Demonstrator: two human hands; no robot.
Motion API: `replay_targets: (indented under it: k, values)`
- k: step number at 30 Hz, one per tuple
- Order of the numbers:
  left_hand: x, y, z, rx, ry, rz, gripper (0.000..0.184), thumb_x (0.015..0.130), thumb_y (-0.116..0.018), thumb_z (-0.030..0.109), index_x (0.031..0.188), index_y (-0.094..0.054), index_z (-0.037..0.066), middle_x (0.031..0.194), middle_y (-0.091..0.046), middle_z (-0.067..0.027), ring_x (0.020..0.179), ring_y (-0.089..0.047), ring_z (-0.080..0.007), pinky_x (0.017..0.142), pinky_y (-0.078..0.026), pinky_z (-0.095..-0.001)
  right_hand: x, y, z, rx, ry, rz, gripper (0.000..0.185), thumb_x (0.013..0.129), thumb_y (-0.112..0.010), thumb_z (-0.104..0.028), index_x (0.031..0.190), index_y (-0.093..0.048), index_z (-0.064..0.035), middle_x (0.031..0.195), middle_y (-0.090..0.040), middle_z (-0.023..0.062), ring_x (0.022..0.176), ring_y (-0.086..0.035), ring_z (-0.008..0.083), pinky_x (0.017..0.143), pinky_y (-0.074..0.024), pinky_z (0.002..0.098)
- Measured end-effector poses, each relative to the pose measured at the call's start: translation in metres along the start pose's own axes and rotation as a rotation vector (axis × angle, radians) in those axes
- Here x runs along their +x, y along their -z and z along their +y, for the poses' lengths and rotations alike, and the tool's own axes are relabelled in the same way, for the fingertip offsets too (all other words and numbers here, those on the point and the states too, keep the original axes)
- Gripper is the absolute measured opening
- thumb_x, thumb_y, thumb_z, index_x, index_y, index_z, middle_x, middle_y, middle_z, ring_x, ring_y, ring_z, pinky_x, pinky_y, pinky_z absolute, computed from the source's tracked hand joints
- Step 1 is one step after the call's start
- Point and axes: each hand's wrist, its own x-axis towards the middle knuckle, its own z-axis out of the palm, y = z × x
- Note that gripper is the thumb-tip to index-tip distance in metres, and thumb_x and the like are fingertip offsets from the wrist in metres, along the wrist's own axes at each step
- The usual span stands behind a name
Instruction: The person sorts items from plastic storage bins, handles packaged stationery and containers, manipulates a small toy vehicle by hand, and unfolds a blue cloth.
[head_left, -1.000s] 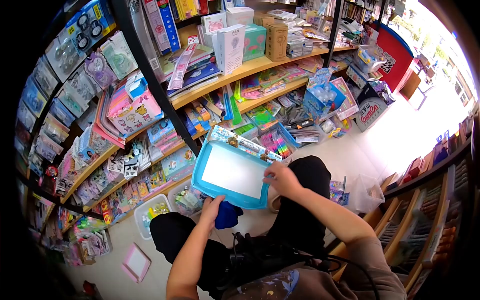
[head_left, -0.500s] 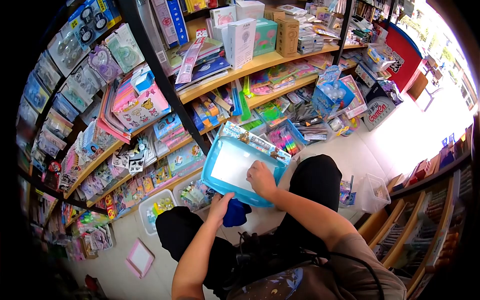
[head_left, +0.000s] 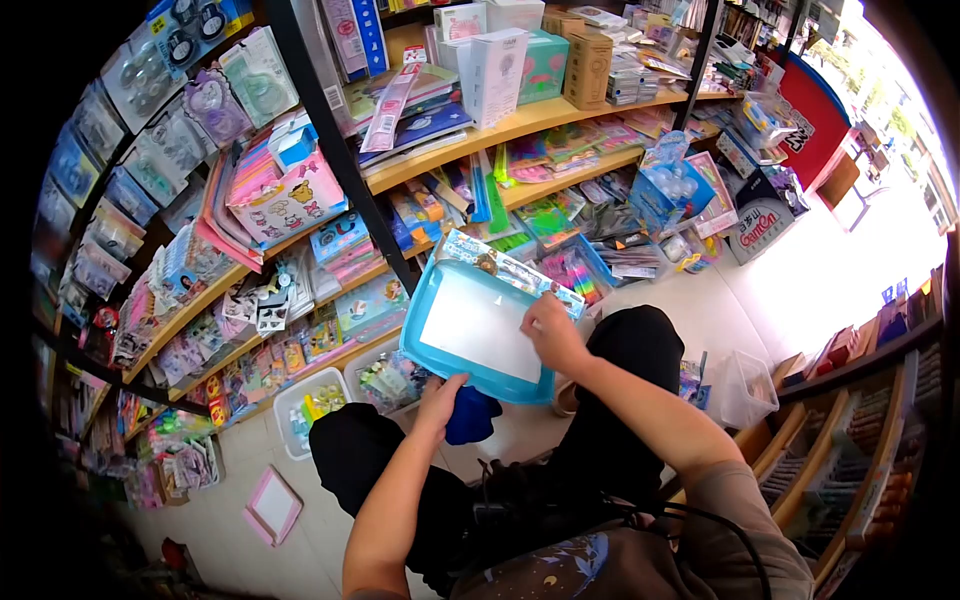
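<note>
A shallow blue tray (head_left: 419, 346) with a white bottom is held tilted above my knees. My left hand (head_left: 437, 402) grips its near left rim, thumb on the edge and fingers underneath. Dark blue cloth (head_left: 472, 416) hangs beside that hand, below the tray; whether the fingers also hold it is hidden. Over the tray's right side is my right hand (head_left: 553, 330), its fingers curled closed. What they hold, if anything, cannot be seen. A printed cardboard strip (head_left: 510, 273) with pictures runs along the far edge of the tray.
Crowded wooden shelves (head_left: 530, 122) of boxes and packets stand ahead. Clear plastic bins (head_left: 290, 425) sit on the floor at left, near a pink-framed board (head_left: 271, 506). At right are a clear bin (head_left: 748, 384) and a low wooden rack (head_left: 800, 455).
My right hand has moved right and up, from over the white bottom to the tray's right side. The tray has shifted slightly left, still in my left hand.
</note>
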Motion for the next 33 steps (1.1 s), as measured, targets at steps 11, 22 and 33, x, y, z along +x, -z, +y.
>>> replay_targets:
  k: [11,22,33]
  values:
    - [-0.004,-0.003,0.005,-0.042,0.028,0.014,0.046,0.079,-0.060,0.021,0.116,-0.048,-0.004,0.107,-0.057,-0.0116,0.093,-0.056,-0.0189,0.081,-0.044,-0.0293,-0.031,0.197,0.059,0.405,-0.564,0.321,0.006,0.085,-0.057,-0.011,0.079,-0.056,-0.0095,0.070,-0.050,-0.0054,0.064,-0.044,0.0040,0.060,-0.0371,0.0214]
    - [0.005,0.023,-0.019,-0.037,0.116,0.036,0.045,0.078,-0.060,0.021,0.115,-0.048,-0.002,0.107,-0.056,-0.0117,0.095,-0.055,-0.0228,0.083,-0.045,-0.0336,-0.153,0.267,0.172,0.592,-1.077,0.652,0.005,0.081,-0.060,-0.010,0.082,-0.055,-0.0094,0.069,-0.050,-0.0030,0.062,-0.047,0.0081,0.057,-0.0406,0.0243]
    - [0.004,0.064,-0.045,-0.030,0.219,0.042,0.045,0.079,-0.057,0.020,0.116,-0.047,-0.003,0.110,-0.054,-0.0113,0.099,-0.053,-0.0224,0.087,-0.042,-0.0332,-0.218,0.258,0.263,0.358,-1.289,0.654,0.010,0.080,-0.062,-0.014,0.082,-0.055,-0.0076,0.071,-0.050,-0.0012,0.066,-0.047,0.0102,0.059,-0.0410,0.0253]
